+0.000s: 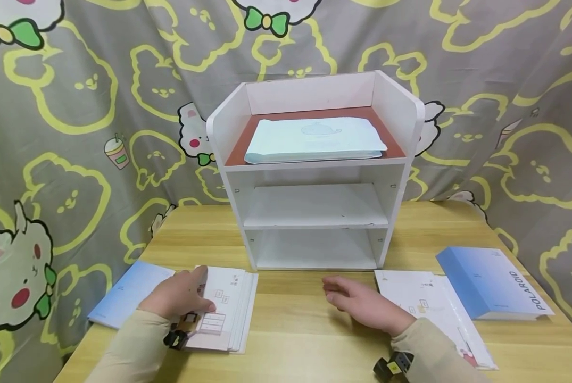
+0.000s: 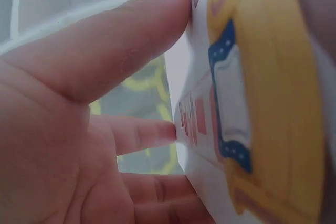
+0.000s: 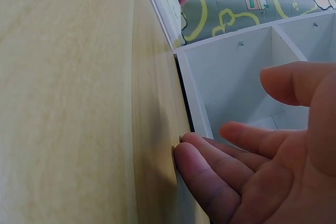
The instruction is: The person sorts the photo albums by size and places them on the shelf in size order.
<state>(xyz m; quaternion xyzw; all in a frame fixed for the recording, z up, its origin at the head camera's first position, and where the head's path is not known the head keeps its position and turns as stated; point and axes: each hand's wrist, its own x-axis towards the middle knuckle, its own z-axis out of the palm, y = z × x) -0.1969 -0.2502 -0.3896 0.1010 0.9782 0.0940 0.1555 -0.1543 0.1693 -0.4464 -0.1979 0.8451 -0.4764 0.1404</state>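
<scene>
At the left, my left hand [image 1: 182, 292] rests on a stack of thin white booklets [image 1: 218, 311] with furniture drawings on the top cover. Its thumb lies across that cover and its other fingers reach along the left edge. The left wrist view brings the cover [image 2: 197, 87] close, with straight fingers meeting its edge. My right hand [image 1: 359, 303] is held low over the table in front of the white shelf [image 1: 314, 226], palm turned inward and holding nothing. Its relaxed fingertips [image 3: 191, 158] come close to the wood in the right wrist view.
A pale blue stack with a whale picture [image 1: 316, 137] lies on the shelf's top. More white booklets [image 1: 405, 290] lie right of my right hand, beside a thick blue POLAROID book [image 1: 491, 282]. Another blue book [image 1: 130, 292] lies at the far left. A patterned curtain [image 1: 99, 80] hangs behind.
</scene>
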